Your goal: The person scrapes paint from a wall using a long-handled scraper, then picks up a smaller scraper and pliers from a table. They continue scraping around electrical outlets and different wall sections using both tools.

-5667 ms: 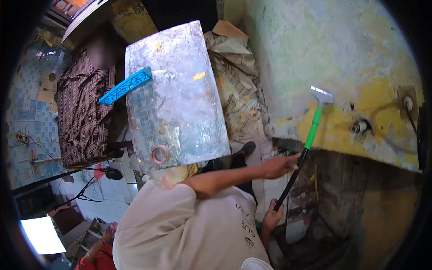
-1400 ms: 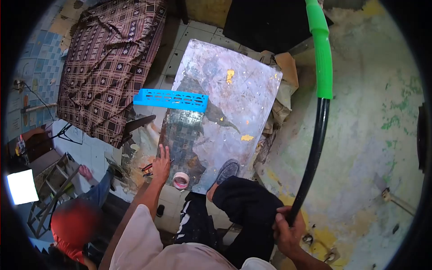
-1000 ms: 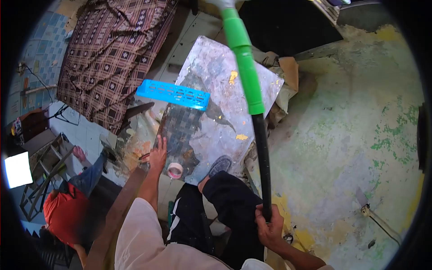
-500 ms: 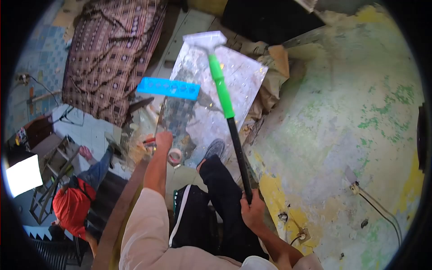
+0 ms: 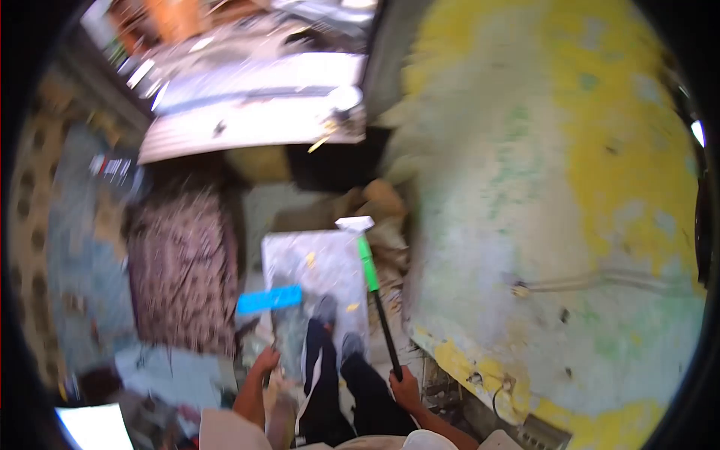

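The long-handled scraper [image 5: 377, 296] has a white head, a green sleeve and a black pole. My right hand [image 5: 405, 388] is closed around the lower end of that pole, right of my legs. My left hand [image 5: 266, 361] is low on the left, below a flat blue strip [image 5: 268, 300]; blur hides its fingers and whatever they may hold. Both my feet stand on a pale, stained board [image 5: 300, 259], and the scraper head is above its top right corner.
A patterned cloth [image 5: 182, 277] covers something at left. Crumpled brown paper [image 5: 386, 217] lies beside the board. Peeling yellow and green wall [image 5: 510, 225] fills the right, with a cable and socket low down. Ahead is a bright ledge [image 5: 255, 124] with clutter behind.
The view has tilted up and forward, bringing in the ledge. Both my feet now show on the board. The scraper stays in my right hand; the person in red is no longer seen.
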A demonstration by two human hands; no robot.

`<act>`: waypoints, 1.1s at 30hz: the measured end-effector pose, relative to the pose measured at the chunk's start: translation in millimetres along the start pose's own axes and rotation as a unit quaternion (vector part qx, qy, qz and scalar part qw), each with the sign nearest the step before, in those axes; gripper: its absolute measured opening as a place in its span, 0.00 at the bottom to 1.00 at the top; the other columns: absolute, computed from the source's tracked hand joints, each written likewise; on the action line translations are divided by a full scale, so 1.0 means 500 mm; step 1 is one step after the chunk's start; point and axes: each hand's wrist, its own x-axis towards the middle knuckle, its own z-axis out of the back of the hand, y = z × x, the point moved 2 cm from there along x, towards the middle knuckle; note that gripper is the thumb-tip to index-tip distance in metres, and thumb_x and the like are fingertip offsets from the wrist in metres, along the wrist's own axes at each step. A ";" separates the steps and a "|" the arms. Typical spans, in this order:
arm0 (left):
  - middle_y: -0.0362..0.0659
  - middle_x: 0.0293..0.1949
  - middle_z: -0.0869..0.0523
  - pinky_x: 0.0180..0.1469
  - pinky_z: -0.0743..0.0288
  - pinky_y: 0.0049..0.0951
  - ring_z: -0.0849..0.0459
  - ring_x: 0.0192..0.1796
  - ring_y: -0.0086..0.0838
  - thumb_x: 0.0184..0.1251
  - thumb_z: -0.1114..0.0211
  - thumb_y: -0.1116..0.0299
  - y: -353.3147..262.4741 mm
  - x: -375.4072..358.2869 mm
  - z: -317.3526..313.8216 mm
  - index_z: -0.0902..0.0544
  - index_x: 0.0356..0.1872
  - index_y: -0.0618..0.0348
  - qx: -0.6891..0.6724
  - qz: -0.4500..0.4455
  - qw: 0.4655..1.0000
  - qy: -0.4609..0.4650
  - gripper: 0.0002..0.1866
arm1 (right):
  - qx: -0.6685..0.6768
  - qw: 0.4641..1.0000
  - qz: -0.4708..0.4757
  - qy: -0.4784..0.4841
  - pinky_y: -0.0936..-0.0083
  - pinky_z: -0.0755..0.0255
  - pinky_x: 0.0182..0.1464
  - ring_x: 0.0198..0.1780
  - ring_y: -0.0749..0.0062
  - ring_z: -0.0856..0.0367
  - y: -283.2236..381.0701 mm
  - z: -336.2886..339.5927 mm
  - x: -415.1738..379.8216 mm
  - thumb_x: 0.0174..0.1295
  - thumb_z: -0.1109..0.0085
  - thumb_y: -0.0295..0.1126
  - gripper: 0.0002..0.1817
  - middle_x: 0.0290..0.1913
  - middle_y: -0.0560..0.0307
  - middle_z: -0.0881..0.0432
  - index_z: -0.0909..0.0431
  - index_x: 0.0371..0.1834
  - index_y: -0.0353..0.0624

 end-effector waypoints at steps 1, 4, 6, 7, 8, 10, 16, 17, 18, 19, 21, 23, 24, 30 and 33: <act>0.65 0.43 0.11 0.54 0.19 0.56 0.09 0.50 0.57 0.69 0.36 0.52 0.012 -0.005 0.019 0.15 0.51 0.69 -0.054 -0.026 0.997 -0.047 0.26 | 0.004 0.999 0.032 -0.034 0.56 0.20 0.39 0.37 0.50 0.09 -0.004 -0.005 -0.012 0.75 0.35 0.37 0.12 0.33 0.45 0.11 0.18 0.50 0.39; 0.52 0.40 0.13 0.33 0.16 0.44 0.14 0.29 0.39 0.80 0.33 0.56 -0.124 -0.044 0.115 0.20 0.57 0.62 -0.190 0.042 0.980 0.029 0.19 | -0.005 0.997 0.006 -0.075 0.47 0.19 0.44 0.42 0.34 0.10 0.035 0.042 -0.061 0.73 0.33 0.41 0.16 0.37 0.39 0.10 0.18 0.52 0.40; 0.47 0.37 0.14 0.27 0.22 0.38 0.18 0.25 0.32 0.80 0.33 0.55 -0.275 -0.062 0.180 0.20 0.56 0.58 -0.149 0.115 0.980 0.067 0.18 | -0.006 0.995 0.005 -0.096 0.57 0.22 0.38 0.34 0.54 0.11 0.064 0.057 -0.089 0.76 0.33 0.41 0.14 0.32 0.47 0.12 0.16 0.52 0.40; 0.47 0.37 0.14 0.27 0.22 0.38 0.18 0.25 0.32 0.80 0.33 0.55 -0.319 -0.039 0.185 0.20 0.56 0.58 -0.143 0.091 0.983 0.074 0.18 | 0.029 0.995 -0.011 -0.095 0.57 0.23 0.38 0.34 0.53 0.11 0.089 0.075 -0.103 0.75 0.33 0.41 0.15 0.32 0.47 0.12 0.16 0.53 0.41; 0.44 0.29 0.16 0.24 0.21 0.37 0.19 0.22 0.31 0.79 0.32 0.55 -0.353 -0.036 0.199 0.14 0.51 0.60 -0.143 0.031 0.986 0.076 0.17 | 0.065 0.994 -0.025 -0.087 0.57 0.23 0.38 0.33 0.51 0.11 0.113 0.082 -0.121 0.75 0.33 0.41 0.15 0.32 0.47 0.12 0.16 0.54 0.41; 0.41 0.21 0.18 0.22 0.21 0.36 0.21 0.18 0.27 0.78 0.29 0.56 -0.444 -0.011 0.209 0.06 0.42 0.61 -0.177 -0.022 0.979 0.096 0.16 | 0.071 0.993 -0.023 -0.090 0.47 0.19 0.45 0.41 0.35 0.10 0.134 0.095 -0.133 0.72 0.32 0.45 0.19 0.36 0.38 0.11 0.17 0.55 0.43; 0.43 0.35 0.16 0.26 0.27 0.32 0.22 0.26 0.28 0.79 0.32 0.55 -0.877 -0.178 0.143 0.20 0.57 0.57 -0.208 -0.116 0.952 0.193 0.18 | 0.104 0.981 0.069 -0.152 0.47 0.21 0.58 0.55 0.33 0.12 0.209 0.131 -0.223 0.72 0.37 0.39 0.24 0.50 0.28 0.12 0.20 0.65 0.34; 0.42 0.36 0.17 0.31 0.24 0.32 0.21 0.30 0.26 0.79 0.32 0.55 -0.917 -0.194 0.132 0.21 0.57 0.59 -0.155 -0.133 0.956 0.210 0.19 | 0.105 0.981 0.078 -0.140 0.47 0.21 0.58 0.55 0.33 0.12 0.219 0.136 -0.235 0.72 0.37 0.39 0.24 0.50 0.28 0.12 0.20 0.65 0.34; 0.41 0.36 0.19 0.35 0.22 0.32 0.20 0.34 0.25 0.78 0.33 0.54 -0.958 -0.220 0.127 0.21 0.58 0.60 -0.107 -0.141 0.958 0.225 0.21 | 0.083 0.974 0.090 -0.193 0.47 0.20 0.51 0.47 0.34 0.11 0.220 0.142 -0.255 0.71 0.34 0.41 0.21 0.42 0.33 0.12 0.18 0.59 0.38; 0.41 0.38 0.18 0.37 0.21 0.34 0.20 0.34 0.26 0.79 0.34 0.54 -0.991 -0.240 0.123 0.19 0.57 0.61 -0.084 -0.169 0.955 0.229 0.20 | 0.057 0.964 0.104 -0.237 0.47 0.19 0.43 0.40 0.35 0.10 0.223 0.150 -0.276 0.70 0.31 0.44 0.18 0.34 0.38 0.11 0.17 0.53 0.42; 0.43 0.41 0.16 0.37 0.18 0.34 0.18 0.36 0.27 0.81 0.34 0.46 -0.996 -0.229 0.099 0.17 0.62 0.59 -0.031 -0.191 0.949 0.247 0.26 | 0.058 0.953 0.115 -0.275 0.51 0.22 0.39 0.34 0.41 0.12 0.231 0.164 -0.311 0.70 0.30 0.39 0.14 0.31 0.41 0.14 0.16 0.49 0.40; 0.47 0.47 0.15 0.39 0.11 0.37 0.14 0.39 0.30 0.84 0.40 0.37 -0.986 -0.226 0.092 0.21 0.72 0.53 -0.021 -0.107 0.944 0.310 0.33 | 0.020 0.934 0.141 -0.328 0.52 0.23 0.37 0.31 0.41 0.14 0.214 0.173 -0.332 0.69 0.30 0.35 0.11 0.29 0.42 0.16 0.16 0.47 0.41; 0.48 0.46 0.16 0.40 0.10 0.38 0.13 0.39 0.31 0.84 0.43 0.34 -0.957 -0.209 0.088 0.23 0.74 0.51 -0.044 -0.116 0.936 0.329 0.35 | 0.003 0.923 0.149 -0.353 0.48 0.21 0.37 0.32 0.37 0.13 0.215 0.177 -0.348 0.67 0.30 0.34 0.09 0.28 0.40 0.16 0.18 0.43 0.42; 0.42 0.35 0.12 0.37 0.20 0.38 0.15 0.35 0.29 0.72 0.25 0.53 -0.650 0.053 0.048 0.13 0.53 0.63 0.078 -0.407 0.875 0.252 0.22 | 0.000 0.949 0.093 -0.300 0.54 0.23 0.34 0.31 0.40 0.14 0.165 0.169 -0.398 0.69 0.31 0.32 0.10 0.28 0.43 0.16 0.19 0.45 0.38; 0.60 0.48 0.10 0.53 0.16 0.49 0.10 0.51 0.48 0.65 0.25 0.56 -0.604 0.002 0.105 0.19 0.54 0.69 0.075 -0.085 0.990 0.085 0.27 | 0.016 0.979 -0.032 -0.200 0.55 0.22 0.38 0.34 0.43 0.12 0.184 0.150 -0.418 0.72 0.33 0.32 0.10 0.32 0.43 0.14 0.18 0.48 0.37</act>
